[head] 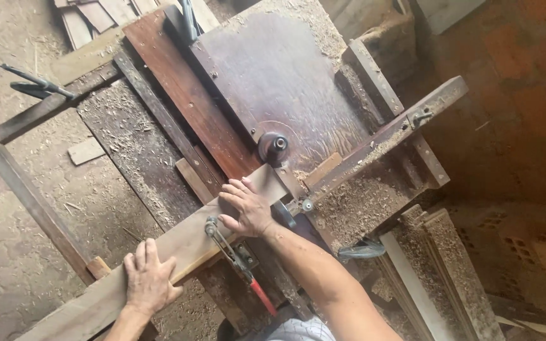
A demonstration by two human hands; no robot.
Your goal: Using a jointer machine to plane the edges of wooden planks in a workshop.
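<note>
Both hands pressed flat on long plank (178,249), fingers released: left hand (151,279) rearward, right hand (246,206) near spindle cutter (274,146) on table (285,76).

I am working in a rough woodworking workshop. The desk (266,69) in front of me is a home-built machine top of dark, worn boards, with a cutter spindle (274,146) standing up through it and a wooden fence rail (374,136) screwed across it. Sawdust and shavings (131,126) coat the boards and the dirt floor (7,252). Offcuts of timber (99,14) are stacked at the far end, moulded wooden strips (450,265) lie to my right, and a clamp with a red handle (248,275) grips the frame. A bare brick wall (519,95) closes the right side.
</note>
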